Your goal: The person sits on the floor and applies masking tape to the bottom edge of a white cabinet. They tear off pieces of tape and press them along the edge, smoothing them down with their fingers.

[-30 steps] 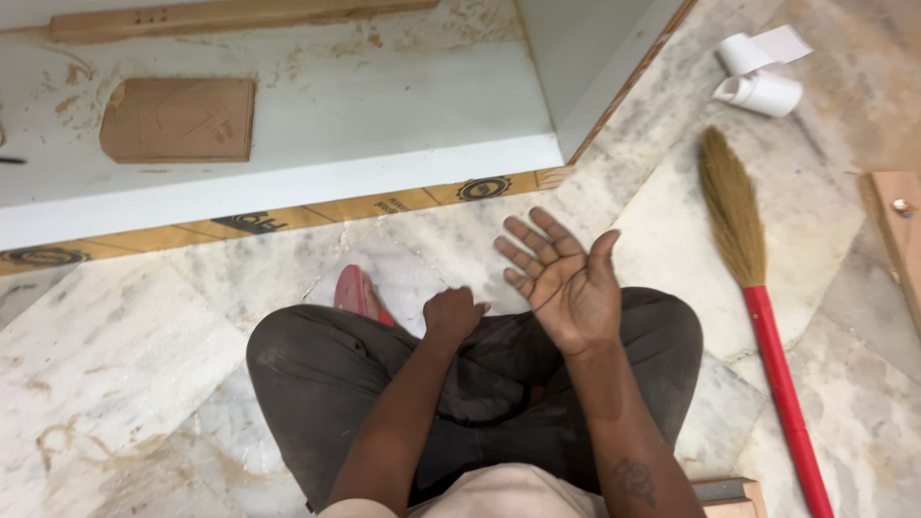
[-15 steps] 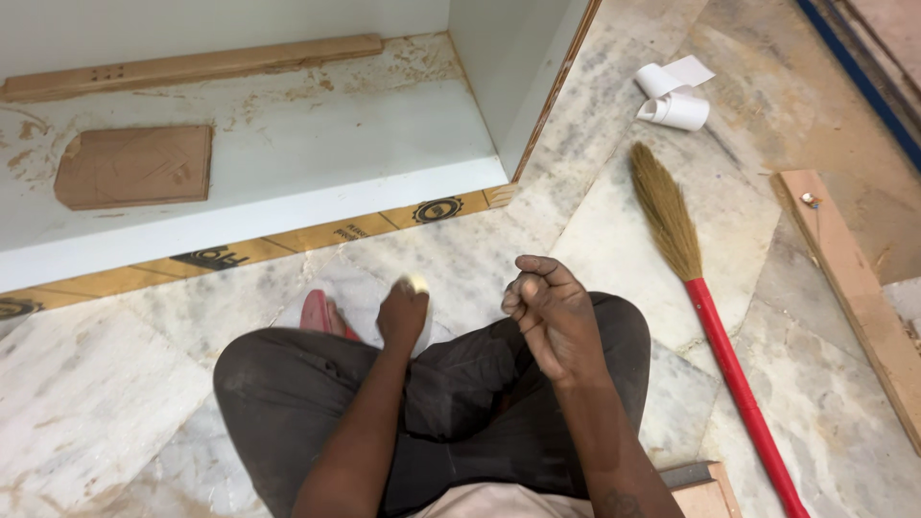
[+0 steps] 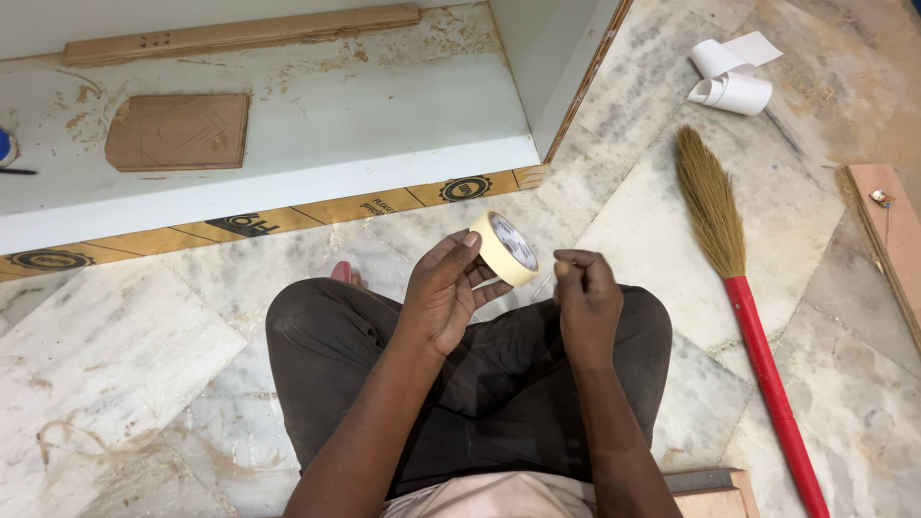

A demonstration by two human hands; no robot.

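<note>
Above the person's crossed legs, in front of the knees, the left hand point(image 3: 443, 299) holds a roll of pale masking tape point(image 3: 505, 248) between thumb and fingertips, closed on its rim. The roll stands tilted on edge: its round open face, with the dark-printed white core, looks toward the right hand and slightly up at the camera, so the axis through its hole runs roughly left to right across the view. The right hand point(image 3: 585, 305) is just beside the roll, fingers curled in and thumb pinched against the forefinger; whether it grips a loose tape end cannot be told, since nothing shows clearly between the fingertips.

Beyond the hands lies a white cabinet carcass point(image 3: 317, 144) on its back, open toward the camera, with a printed brown edge band along its near side. Inside it rest a flat brown board piece point(image 3: 177, 131) and, at the far wall, a long wooden batten point(image 3: 240, 35). On the marble floor point(image 3: 106, 355) to the right lie a grass broom point(image 3: 734, 288) with a red handle, head pointing away from the person, and curled white paper rolls point(image 3: 731, 82) well apart from it.
</note>
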